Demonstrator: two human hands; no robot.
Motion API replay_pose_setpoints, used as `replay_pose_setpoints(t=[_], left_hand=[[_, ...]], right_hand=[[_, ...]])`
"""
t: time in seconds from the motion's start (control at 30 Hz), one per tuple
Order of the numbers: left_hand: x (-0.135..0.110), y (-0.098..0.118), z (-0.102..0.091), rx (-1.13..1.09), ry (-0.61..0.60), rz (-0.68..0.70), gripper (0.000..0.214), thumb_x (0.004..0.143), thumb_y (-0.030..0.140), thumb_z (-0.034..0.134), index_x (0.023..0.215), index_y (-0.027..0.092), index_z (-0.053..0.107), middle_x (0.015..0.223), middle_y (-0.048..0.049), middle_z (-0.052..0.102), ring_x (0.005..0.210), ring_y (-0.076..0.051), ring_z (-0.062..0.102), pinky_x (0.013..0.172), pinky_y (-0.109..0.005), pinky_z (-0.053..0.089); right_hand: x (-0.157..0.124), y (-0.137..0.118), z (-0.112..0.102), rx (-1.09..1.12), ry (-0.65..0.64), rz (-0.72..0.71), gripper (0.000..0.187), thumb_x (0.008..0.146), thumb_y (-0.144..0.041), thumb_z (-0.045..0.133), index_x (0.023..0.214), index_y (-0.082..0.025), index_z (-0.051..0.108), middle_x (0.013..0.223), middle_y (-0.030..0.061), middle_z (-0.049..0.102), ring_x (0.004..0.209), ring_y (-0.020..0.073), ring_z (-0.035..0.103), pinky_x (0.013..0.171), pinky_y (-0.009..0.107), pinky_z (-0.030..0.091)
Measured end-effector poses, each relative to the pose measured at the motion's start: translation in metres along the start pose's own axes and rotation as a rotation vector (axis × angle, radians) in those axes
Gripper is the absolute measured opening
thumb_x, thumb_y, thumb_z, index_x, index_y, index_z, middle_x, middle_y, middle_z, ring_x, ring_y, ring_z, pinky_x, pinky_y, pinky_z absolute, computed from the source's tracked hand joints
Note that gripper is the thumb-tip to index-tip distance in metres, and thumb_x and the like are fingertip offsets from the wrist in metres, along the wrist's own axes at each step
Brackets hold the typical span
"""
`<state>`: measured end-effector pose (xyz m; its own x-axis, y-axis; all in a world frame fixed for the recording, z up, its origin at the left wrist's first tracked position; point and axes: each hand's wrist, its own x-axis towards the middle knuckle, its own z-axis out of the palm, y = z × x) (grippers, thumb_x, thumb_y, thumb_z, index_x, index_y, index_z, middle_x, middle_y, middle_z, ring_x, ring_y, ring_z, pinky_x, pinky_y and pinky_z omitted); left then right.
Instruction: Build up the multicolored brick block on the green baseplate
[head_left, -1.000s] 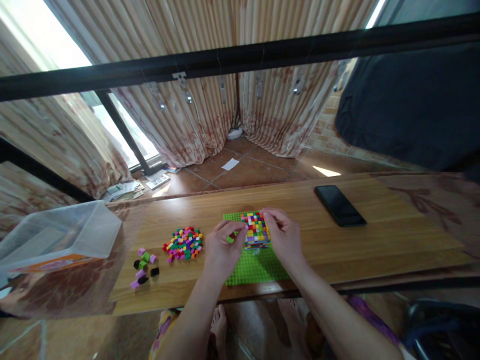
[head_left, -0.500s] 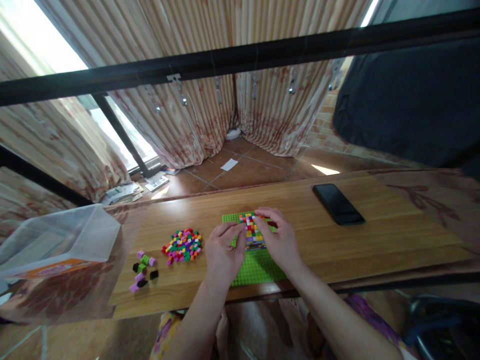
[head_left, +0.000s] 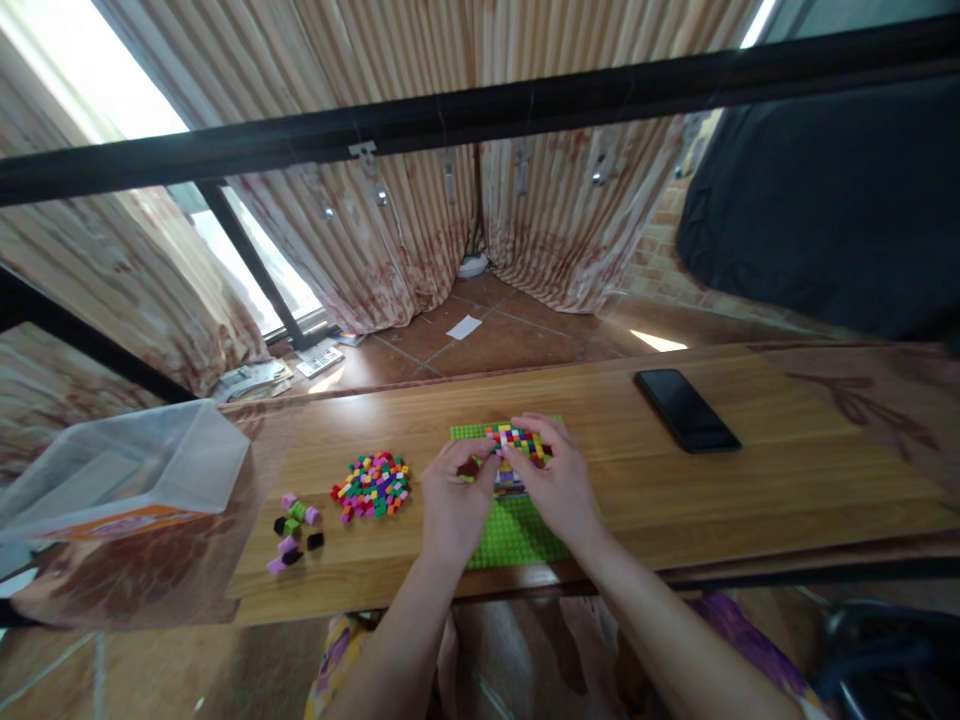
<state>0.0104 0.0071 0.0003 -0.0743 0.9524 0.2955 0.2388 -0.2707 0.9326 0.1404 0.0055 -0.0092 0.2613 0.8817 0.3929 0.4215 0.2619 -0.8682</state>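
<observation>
A green studded baseplate (head_left: pixel 517 535) lies on the wooden table, and a block of small multicoloured bricks (head_left: pixel 512 480) is built up on it. Over the left side of that block, my left hand (head_left: pixel 459 500) has its thumb and index fingertips pinched together; whatever is between them is too small to make out. My right hand (head_left: pixel 556 478) bends over the top and right of the block, its thumb close to the left fingertips and its other fingers along the far side. Both hands hide much of the bricks.
Left of the baseplate is a pile of small coloured bricks (head_left: pixel 375 485). Larger pink, green and black pieces (head_left: pixel 292 530) lie further left. A clear plastic bin (head_left: pixel 135 460) stands past the table's left end. A black phone (head_left: pixel 686 410) rests on the right.
My fingertips have drawn together over the block, the right thumb now near the left fingertips. The whole view has shifted slightly, with things appearing a little further right.
</observation>
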Motion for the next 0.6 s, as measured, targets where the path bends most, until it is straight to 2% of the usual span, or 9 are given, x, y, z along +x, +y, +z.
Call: replay_pose_setpoints(t=[0.1,0.2,0.6], left_hand=[[0.0024,-0.0046,0.002,-0.188,-0.01,-0.172,0.014,0.07,0.019,0.072,0.083,0.017,0.074,0.07,0.0003,0.066,0.059,-0.01,0.056,0.058,-0.022,0.046],[0.0049,-0.0053,0.0026,-0.316,-0.034,-0.258,0.019,0.066,0.019,0.074,0.084,0.015,0.072,0.065,0.0022,0.063,0.057,-0.009,0.053,0.056,-0.02,0.043],[0.0057,-0.0037,0.0025,-0.382,-0.044,-0.306,0.023,0.063,0.019,0.075,0.085,0.014,0.07,0.066,0.0026,0.063,0.059,-0.009,0.054,0.059,-0.02,0.042]], right_hand=[[0.0003,-0.0005,-0.0005,0.002,-0.006,0.012,0.028,0.078,-0.03,0.065,0.104,-0.02,0.067,0.114,0.0099,0.063,0.111,0.0242,0.057,0.101,0.045,0.042],[0.0004,-0.0017,-0.0008,0.011,-0.005,0.02,0.027,0.078,-0.03,0.064,0.104,-0.021,0.067,0.113,0.0097,0.064,0.111,0.0241,0.057,0.101,0.045,0.042],[-0.0002,-0.0034,-0.0003,-0.008,-0.005,0.013,0.028,0.078,-0.03,0.064,0.104,-0.022,0.066,0.112,0.0089,0.065,0.11,0.0248,0.058,0.1,0.047,0.043]])
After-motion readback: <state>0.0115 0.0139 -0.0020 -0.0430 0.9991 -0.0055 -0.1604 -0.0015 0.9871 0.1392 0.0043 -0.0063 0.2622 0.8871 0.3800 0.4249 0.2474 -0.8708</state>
